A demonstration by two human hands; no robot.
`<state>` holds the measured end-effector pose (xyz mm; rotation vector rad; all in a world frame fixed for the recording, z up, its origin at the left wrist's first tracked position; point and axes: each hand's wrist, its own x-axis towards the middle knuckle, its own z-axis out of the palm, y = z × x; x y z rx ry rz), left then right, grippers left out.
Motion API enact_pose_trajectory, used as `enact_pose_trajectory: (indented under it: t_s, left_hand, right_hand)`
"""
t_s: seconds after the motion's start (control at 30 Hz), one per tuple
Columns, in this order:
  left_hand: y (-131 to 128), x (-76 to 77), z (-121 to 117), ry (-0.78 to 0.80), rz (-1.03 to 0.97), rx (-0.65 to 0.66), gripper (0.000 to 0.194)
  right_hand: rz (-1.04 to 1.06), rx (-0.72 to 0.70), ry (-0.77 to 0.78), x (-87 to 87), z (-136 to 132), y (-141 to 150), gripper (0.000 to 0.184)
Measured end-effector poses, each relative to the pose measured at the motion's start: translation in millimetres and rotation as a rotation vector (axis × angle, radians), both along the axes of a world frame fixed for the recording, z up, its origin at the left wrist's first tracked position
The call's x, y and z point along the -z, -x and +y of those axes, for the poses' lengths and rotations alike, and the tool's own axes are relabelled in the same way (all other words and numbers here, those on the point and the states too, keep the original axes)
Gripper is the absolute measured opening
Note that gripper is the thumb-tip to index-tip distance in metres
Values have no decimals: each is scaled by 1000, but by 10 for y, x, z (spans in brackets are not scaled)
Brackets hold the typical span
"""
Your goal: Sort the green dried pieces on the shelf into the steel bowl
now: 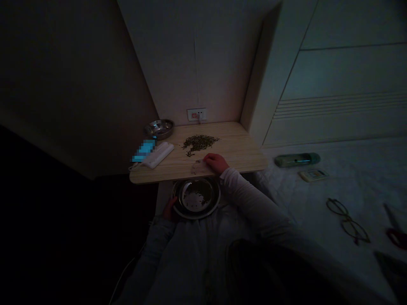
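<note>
On the wooden table top [229, 142] lies a spread pile of small dark green beans or seeds [200, 143]. My right hand [216, 163] rests near the front edge, fingers closed together. A faint, see-through item [197, 166] with a few dark specks lies at its fingertips; I cannot make out what it is. Below the edge, over my lap, a shiny metal bowl [217, 195] holds some of the same small beans in its bottom. My left hand [170, 209] grips this bowl's left side, its thumb near the rim; the other fingers are hidden.
A second metal bowl [159, 129] stands at the table's back left, near a white power strip [159, 154] and a lit phone [143, 150]. A wall socket [196, 114] is behind. On the bed at right lie a bottle [297, 159], glasses [348, 220] and scissors [396, 237].
</note>
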<state>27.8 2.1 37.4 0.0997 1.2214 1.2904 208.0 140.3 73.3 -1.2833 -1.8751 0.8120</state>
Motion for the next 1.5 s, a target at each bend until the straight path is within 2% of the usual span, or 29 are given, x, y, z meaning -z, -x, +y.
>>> enact_pose_trajectory:
  t_s: [0.27, 0.4, 0.53, 0.83, 1.07, 1.33, 1.5]
  left_hand:
    - [-2, -16, 9, 7, -25, 45, 14]
    - [4, 10, 11, 3, -11, -3, 16]
    - [4, 8, 4, 11, -46, 19, 18]
    - [-5, -14, -10, 4, -60, 60, 17]
    - [-32, -72, -17, -21, -37, 10, 17]
    - [7, 20, 1, 3, -107, 68, 18]
    - [-5, -10, -8, 13, -63, 36, 16]
  right_hand:
    - [-12, -24, 8, 35, 19, 3, 21]
    - [4, -39, 14, 50, 18, 6, 21]
    - [1, -47, 36, 48, 15, 8, 20]
    - [13, 32, -2, 40, 25, 7, 21]
    - [-1, 1, 0, 27, 11, 10, 21]
    - [-16, -23, 23, -24, -23, 11, 20]
    - [-26, -43, 19, -20, -21, 11, 20]
